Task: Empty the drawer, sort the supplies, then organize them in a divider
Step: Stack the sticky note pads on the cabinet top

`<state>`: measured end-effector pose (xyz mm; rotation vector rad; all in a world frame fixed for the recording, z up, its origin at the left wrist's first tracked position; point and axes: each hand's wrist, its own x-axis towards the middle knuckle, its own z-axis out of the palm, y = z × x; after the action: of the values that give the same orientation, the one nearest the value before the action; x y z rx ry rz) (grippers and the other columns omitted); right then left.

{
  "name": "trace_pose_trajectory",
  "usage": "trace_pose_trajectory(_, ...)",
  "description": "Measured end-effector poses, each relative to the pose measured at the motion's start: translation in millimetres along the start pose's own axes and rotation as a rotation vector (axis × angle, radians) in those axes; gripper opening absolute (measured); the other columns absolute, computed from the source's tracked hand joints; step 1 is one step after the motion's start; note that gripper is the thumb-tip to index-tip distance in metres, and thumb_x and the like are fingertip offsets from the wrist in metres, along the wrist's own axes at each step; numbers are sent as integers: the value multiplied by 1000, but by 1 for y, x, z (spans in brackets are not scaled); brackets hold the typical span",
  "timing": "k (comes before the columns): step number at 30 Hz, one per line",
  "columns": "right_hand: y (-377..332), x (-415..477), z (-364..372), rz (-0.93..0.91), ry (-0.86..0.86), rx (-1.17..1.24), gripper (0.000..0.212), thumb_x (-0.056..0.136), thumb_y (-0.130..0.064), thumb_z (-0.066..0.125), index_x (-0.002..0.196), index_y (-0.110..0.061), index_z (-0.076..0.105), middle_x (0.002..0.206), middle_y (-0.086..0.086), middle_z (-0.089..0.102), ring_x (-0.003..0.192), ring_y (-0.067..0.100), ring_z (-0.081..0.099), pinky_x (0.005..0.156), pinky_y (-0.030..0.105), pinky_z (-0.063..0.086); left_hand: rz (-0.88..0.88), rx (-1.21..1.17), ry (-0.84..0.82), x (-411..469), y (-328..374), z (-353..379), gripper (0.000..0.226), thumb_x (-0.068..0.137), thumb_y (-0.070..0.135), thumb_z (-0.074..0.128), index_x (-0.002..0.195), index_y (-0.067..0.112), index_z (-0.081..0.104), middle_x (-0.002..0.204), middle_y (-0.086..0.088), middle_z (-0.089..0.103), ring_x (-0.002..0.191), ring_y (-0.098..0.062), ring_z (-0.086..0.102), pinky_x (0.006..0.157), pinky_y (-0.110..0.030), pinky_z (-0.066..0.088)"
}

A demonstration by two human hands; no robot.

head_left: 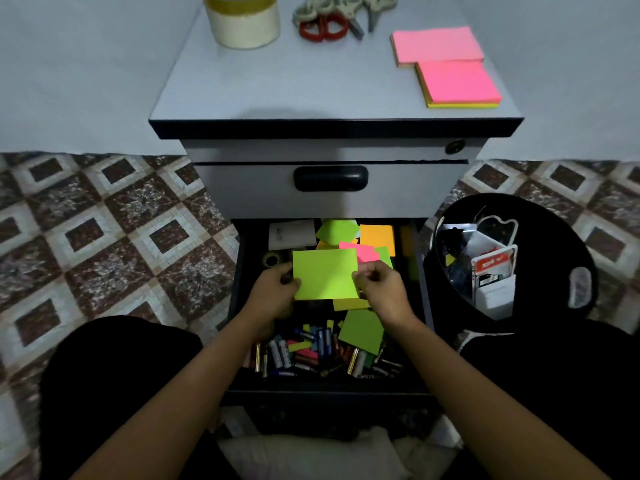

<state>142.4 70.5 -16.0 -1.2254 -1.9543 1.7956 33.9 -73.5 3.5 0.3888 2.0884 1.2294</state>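
left hand (273, 289): pinches left edge of lime-green square sticky-note stack (325, 273), steadying it
right hand (381, 289): pinches right edge, probably squaring the sheets
stack location: held just above open dark drawer (325, 389), over scattered batteries (304, 355)
pink sticky pads (453, 81): on grey cabinet top (277, 81), likely the sorting spot

The green sheet (325, 273) is matt paper, as are the pink pads (457, 81). The cabinet top (311, 81) looks smooth, matt grey laminate. The drawer handle (330, 178) is black plastic with a slight sheen. The batteries (280, 353) have glossy metal casings. The scissors (323, 27) have red plastic handles. The floor (104, 237) is mottled, stone-like tile.
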Motion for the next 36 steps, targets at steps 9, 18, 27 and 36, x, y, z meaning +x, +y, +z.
trace_pose_trajectory(9,-75,-33,-52,-294,-79,27,27,88,1,58,96,-25,56,71,0,50,65,13,51,61,30,49,354,98,83,-28,70,-23,48,90,7,59,133,24,49,97,-6,60,87,-19,60,74,-27,48)
trace_pose_trajectory(18,-170,-35,-112,-514,42,-64,25,88,1,59,108,-14,61,66,1,48,64,14,49,67,29,47,576,27,80,-22,177,-23,44,88,-3,58,127,16,52,74,-2,49,56,2,50,62,-18,50)
trace_pose_trajectory(27,-255,11,-157,-506,100,-192,33,86,-1,60,118,-8,60,76,12,60,70,25,57,66,32,52,677,240,118,24,281,-18,40,89,7,57,129,8,53,47,12,52,42,0,50,75,-36,52)
trace_pose_trajectory(36,-288,83,-167,-429,171,-369,37,82,1,61,117,-8,63,93,15,58,74,26,55,56,25,46,638,378,147,82,320,1,40,87,9,60,127,5,56,99,-21,65,92,-34,64,88,-37,52)
